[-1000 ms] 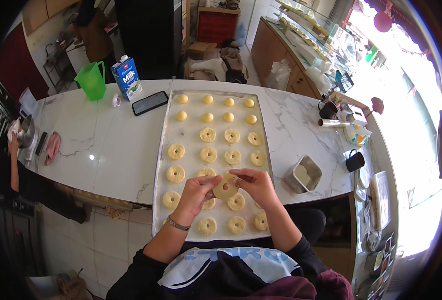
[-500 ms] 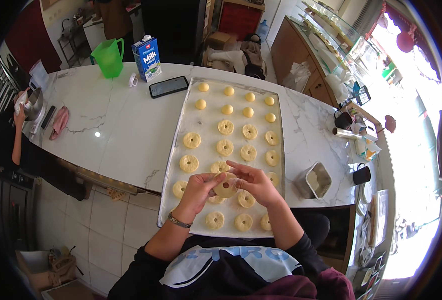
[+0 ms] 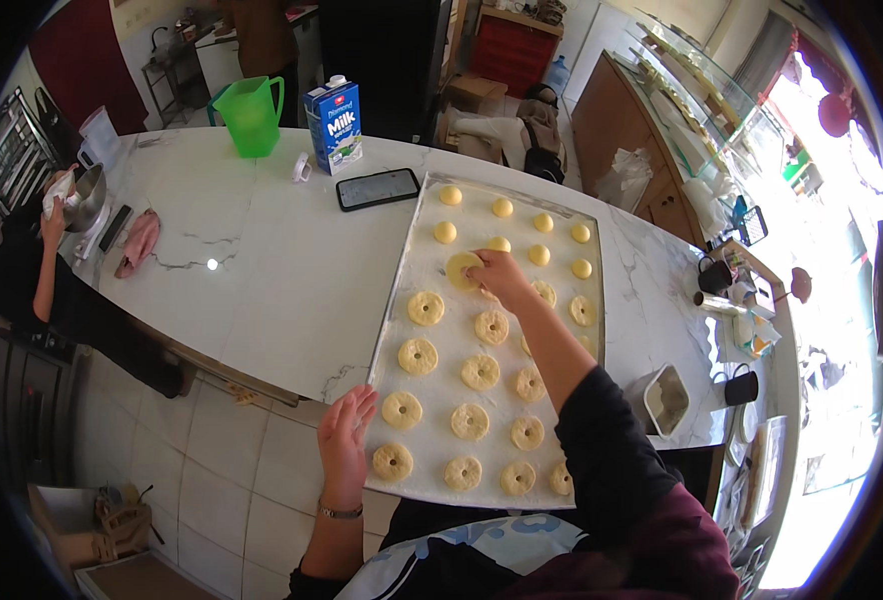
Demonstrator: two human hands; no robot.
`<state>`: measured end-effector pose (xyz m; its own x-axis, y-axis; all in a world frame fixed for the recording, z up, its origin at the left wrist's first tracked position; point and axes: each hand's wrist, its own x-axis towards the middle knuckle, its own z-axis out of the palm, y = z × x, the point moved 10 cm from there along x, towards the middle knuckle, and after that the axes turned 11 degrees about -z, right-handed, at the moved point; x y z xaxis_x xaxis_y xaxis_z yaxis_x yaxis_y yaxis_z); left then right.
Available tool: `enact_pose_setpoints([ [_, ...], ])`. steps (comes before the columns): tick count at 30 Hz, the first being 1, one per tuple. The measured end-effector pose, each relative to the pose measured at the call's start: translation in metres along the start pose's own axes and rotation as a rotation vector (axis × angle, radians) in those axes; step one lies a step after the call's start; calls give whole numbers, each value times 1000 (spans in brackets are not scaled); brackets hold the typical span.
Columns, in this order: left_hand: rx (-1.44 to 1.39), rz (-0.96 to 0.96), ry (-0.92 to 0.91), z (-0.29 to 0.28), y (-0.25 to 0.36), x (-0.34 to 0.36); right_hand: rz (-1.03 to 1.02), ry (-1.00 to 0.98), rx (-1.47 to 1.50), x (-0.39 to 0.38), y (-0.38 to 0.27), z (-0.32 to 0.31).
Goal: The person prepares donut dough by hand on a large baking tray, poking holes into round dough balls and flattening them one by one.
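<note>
A large lined baking tray (image 3: pixel 387 340) carries several rows of flattened dough rings (image 3: pixel 417 356), with several smooth dough balls (image 3: pixel 450 195) at its far end. My right hand (image 3: pixel 492 275) reaches over the upper middle of the tray, gripping a flat dough disc (image 3: pixel 462 268) by its right side, just below the balls. My left hand (image 3: pixel 347 440), fingers extended and holding nothing, is raised at the tray's lower left edge.
A phone (image 3: pixel 378 189), milk carton (image 3: pixel 335 135) and green jug (image 3: pixel 255 118) stand at the back of the marble counter (image 3: pixel 272 280). A metal container (image 3: pixel 659 400) and dark mug (image 3: pixel 741 383) sit right. A co-worker's hand (image 3: pixel 54 210) is at a mixing bowl (image 3: pixel 90 200) left.
Both hands held the dough together over the tray's lower middle. Now they are apart: my right has carried it up the tray, my left has released it and moved down-left, opening.
</note>
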<state>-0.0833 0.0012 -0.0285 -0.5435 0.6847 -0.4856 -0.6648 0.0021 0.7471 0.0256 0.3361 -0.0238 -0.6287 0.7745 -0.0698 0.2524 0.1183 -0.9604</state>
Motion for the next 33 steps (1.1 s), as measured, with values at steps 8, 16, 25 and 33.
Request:
enact_pose_setpoints([
  [8,-66,17,131,-48,-4,-9,-304,-1,-420,40,-22,13],
  [16,-107,29,75,-20,11,6,-183,522,-753,-161,-102,-182],
  [25,14,-185,-239,103,-25,29,395,117,-1172,-298,42,-249],
  [33,-21,-442,-455,160,-71,29,216,403,-992,-320,0,-252],
])
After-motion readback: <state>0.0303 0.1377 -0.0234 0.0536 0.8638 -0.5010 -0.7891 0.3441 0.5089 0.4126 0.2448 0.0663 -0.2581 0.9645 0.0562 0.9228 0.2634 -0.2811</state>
